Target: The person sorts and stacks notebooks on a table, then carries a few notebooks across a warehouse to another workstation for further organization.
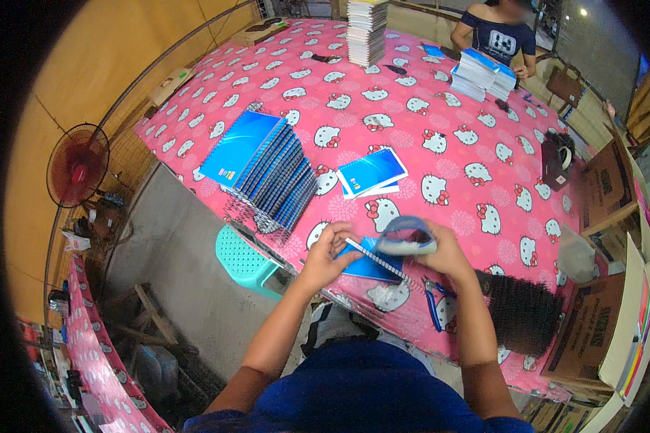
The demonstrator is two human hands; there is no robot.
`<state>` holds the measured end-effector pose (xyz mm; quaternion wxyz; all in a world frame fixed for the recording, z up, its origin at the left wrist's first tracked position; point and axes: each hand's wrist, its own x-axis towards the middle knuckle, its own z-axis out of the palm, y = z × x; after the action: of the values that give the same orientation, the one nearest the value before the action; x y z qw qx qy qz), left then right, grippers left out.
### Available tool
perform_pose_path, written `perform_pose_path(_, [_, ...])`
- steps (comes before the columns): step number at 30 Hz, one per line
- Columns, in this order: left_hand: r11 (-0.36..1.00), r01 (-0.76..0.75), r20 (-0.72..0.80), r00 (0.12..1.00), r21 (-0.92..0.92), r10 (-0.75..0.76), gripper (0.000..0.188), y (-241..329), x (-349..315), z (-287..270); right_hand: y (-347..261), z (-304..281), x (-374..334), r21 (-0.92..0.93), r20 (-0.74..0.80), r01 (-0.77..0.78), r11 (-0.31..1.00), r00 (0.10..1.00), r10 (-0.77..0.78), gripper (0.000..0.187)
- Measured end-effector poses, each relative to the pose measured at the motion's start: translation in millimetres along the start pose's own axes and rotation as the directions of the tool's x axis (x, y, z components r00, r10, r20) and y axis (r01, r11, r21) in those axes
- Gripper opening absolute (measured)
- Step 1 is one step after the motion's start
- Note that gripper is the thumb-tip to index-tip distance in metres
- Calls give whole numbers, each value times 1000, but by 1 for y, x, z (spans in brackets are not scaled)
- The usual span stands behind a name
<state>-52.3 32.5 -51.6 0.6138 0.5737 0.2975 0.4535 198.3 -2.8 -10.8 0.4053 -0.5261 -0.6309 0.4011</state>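
My left hand [330, 256] pinches the edge of a small blue-covered notebook [365, 267] lying near the table's front edge. A wire spiral [383, 263] runs along the notebook's near-side edge and sticks out past it to the right. My right hand [446, 252] is closed on a blurred blue-grey looped tool with a pale base [409, 242], held over the notebook's right part; its exact kind I cannot make out. Pliers with blue handles [433, 307] lie just below my right wrist. Beside my right forearm rests a bundle of black wire spirals [525, 314].
Bound blue notebooks [267, 162] are stacked at left, with loose blue covers [372, 173] nearby. A tall paper stack [367, 35] stands far off. Another person [498, 32] sits by piled booklets [482, 76]. Cardboard boxes [585, 332] line the right. A green stool [244, 256] and fan [78, 166] are left.
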Motion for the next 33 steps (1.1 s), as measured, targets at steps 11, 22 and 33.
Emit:
perform_pose_path(11, [989,87,5,996,-121,-87,26,-16,-8,-14,-16,2,12,35,164,76,997,983,-80,37])
perform_pose_path(22, [977,81,-20,996,-199,-86,23,-8,0,0,46,-37,-51,-713,-365,-191,674,923,-124,65])
perform_pose_path(33, [726,-499,-29,815,474,579,25,64,-7,54,-5,39,-145,-532,-428,-354,769,896,117,49])
